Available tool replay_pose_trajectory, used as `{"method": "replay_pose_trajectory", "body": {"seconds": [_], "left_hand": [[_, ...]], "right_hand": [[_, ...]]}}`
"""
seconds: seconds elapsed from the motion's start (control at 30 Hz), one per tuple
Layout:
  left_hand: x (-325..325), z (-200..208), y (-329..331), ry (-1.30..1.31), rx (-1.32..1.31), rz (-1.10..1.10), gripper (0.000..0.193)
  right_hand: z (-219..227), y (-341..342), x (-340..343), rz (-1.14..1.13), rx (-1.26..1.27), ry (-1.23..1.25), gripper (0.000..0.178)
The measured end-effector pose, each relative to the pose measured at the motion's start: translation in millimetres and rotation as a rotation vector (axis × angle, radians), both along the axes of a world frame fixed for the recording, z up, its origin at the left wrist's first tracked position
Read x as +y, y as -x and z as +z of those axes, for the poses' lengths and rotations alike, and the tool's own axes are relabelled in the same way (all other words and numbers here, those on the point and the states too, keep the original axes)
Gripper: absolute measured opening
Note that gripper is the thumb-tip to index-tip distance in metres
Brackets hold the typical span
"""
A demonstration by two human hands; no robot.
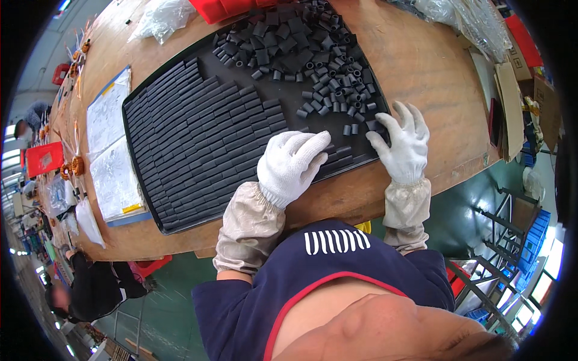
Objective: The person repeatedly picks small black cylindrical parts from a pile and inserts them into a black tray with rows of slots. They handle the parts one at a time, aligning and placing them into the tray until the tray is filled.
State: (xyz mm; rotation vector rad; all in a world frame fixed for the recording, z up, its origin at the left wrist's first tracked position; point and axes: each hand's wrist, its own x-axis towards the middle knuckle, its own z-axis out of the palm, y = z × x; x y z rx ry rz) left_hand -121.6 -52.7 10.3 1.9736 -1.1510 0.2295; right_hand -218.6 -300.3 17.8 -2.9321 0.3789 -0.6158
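Short black tube pieces (334, 90) lie loose in a heap at the far right of a large black tray (253, 72). On its left side, long rows of the same black tubes (198, 144) lie end to end. My gloved left hand (292, 165) is over the tray's near edge, at the right end of the rows, its fingers bent together; whatever they hold is hidden. At the tray's right edge, my gloved right hand (404, 147) has its fingers apart. Its thumb and forefinger are on either side of a dark piece (374, 126), without a visible grip.
The tray rests on a wooden table (421, 66). Printed sheets (114, 156) on a blue board lie left of it. A red bin (223, 9) and clear plastic bags (159, 19) are at the far side. Cardboard (510, 111) stands at the right; another person (96, 283) is at lower left.
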Motion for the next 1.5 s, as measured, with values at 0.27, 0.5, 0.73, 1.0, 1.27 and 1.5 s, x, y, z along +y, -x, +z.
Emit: {"method": "replay_pose_trajectory", "body": {"seconds": [0.27,0.5,0.73,1.0,1.27,1.5], "left_hand": [[1.6,-0.6,-0.6,-0.007,0.031,0.004,0.049],[0.2,3.3,2.4,-0.041,-0.025,-0.064,0.061],[2.3,-4.5,5.8,-0.086,-0.050,-0.019,0.066],[13.1,0.8,-2.8,0.114,0.227,0.203,0.051],[14.5,-17.2,-2.3,0.291,0.419,0.285,0.039],[19.4,-12.9,-3.0,0.181,0.385,0.266,0.026]], "right_hand": [[-12.3,-7.7,-7.6,0.052,-0.198,-0.225,0.021],[-10.9,-3.3,39.4,0.324,0.012,-1.181,0.033],[-15.4,-10.0,60.1,0.408,-0.013,-1.240,0.038],[9.2,-57.2,43.0,0.470,-0.189,-0.434,0.032],[-19.4,-96.4,62.1,0.486,-0.066,-0.117,0.039],[-15.4,-93.1,53.0,0.618,-0.188,-0.434,0.032]]}}
